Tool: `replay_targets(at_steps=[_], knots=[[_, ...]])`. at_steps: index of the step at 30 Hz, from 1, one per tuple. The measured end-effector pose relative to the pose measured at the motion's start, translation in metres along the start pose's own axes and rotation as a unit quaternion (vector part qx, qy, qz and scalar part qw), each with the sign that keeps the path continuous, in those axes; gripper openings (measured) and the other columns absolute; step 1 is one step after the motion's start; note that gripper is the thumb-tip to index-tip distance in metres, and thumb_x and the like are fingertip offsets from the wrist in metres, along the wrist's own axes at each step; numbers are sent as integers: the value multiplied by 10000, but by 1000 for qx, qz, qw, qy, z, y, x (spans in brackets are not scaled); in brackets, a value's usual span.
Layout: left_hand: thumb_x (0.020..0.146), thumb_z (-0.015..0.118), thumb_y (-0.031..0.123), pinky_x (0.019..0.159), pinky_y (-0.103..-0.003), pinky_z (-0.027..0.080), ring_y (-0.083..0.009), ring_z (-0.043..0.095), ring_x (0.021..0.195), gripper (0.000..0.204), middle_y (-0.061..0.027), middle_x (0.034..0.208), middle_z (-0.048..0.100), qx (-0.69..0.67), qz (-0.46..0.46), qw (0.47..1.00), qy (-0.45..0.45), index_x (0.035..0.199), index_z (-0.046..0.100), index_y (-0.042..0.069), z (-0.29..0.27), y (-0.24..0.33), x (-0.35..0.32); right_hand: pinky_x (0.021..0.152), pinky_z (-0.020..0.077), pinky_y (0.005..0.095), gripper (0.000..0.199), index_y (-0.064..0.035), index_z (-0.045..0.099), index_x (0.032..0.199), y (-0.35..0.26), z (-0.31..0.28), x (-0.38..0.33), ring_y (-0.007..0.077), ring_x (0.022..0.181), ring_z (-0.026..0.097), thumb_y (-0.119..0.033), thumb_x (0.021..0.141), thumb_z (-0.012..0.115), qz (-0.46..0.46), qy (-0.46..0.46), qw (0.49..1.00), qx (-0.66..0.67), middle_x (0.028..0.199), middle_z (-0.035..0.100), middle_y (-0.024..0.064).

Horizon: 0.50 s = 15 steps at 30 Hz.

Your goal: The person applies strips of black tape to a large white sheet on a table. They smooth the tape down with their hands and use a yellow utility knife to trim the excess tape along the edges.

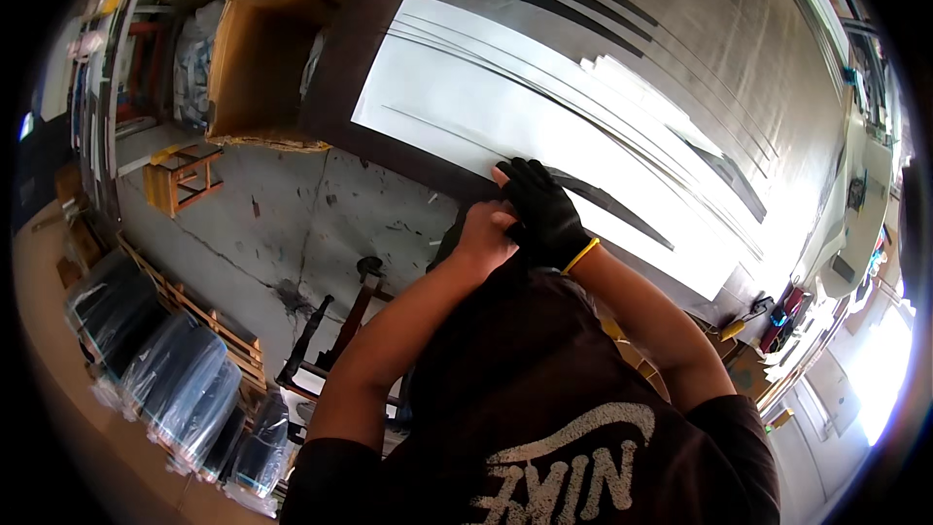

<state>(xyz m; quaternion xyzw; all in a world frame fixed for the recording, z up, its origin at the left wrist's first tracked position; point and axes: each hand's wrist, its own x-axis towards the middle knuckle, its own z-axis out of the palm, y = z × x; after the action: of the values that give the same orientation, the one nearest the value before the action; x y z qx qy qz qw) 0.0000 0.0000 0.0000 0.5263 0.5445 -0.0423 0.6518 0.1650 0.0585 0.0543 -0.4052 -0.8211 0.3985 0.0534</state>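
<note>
Both hands meet at the near edge of the desk (739, 29), a long metal-topped surface running from upper left to lower right. The right hand (544, 214), in a black glove with a yellow cuff, lies at the edge of the big white sheet (466, 97), fingers bent; the bare left hand (483, 236) is pressed against the glove's wrist side, its fingers curled at the glove, though I cannot tell whether it pinches the fabric or only touches it. The sheet stretches away from the hands along the desk's length, its long axis running with the desk's, and the gloved hand is the nearer of the two to it. Thin dark strips (622, 209) lie across the sheet, one starting just beyond the gloved fingers. To the left stands an open cardboard box (258, 63), well apart; below, on the concrete floor (292, 224), wrapped rolls (185, 379) lean in a wooden rack.
</note>
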Motion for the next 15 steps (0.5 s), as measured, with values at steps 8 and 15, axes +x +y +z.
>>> replay_targets(at_steps=[8, 15], knots=[[1026, 631, 346, 1110, -460, 503, -254, 643, 1257, 685, -118, 1423, 651, 508, 270, 730, 368, 1649, 466, 116, 4, 12, -14, 1292, 314, 490, 743, -86, 456, 1622, -43, 12, 79, 378, 1563, 394, -429, 1016, 712, -1, -51, 998, -24, 1633, 490, 180], [1090, 553, 338, 1025, -416, 496, -201, 626, 1016, 683, -73, 1057, 599, 510, 225, 756, 344, 1689, 367, 66, 17, 6, -5, 1068, 463, 457, 585, -2, 608, 1319, -66, 49, 153, 384, 1192, 559, -376, 911, 796, -127, 132, 983, -8, 1243, 610, 177]])
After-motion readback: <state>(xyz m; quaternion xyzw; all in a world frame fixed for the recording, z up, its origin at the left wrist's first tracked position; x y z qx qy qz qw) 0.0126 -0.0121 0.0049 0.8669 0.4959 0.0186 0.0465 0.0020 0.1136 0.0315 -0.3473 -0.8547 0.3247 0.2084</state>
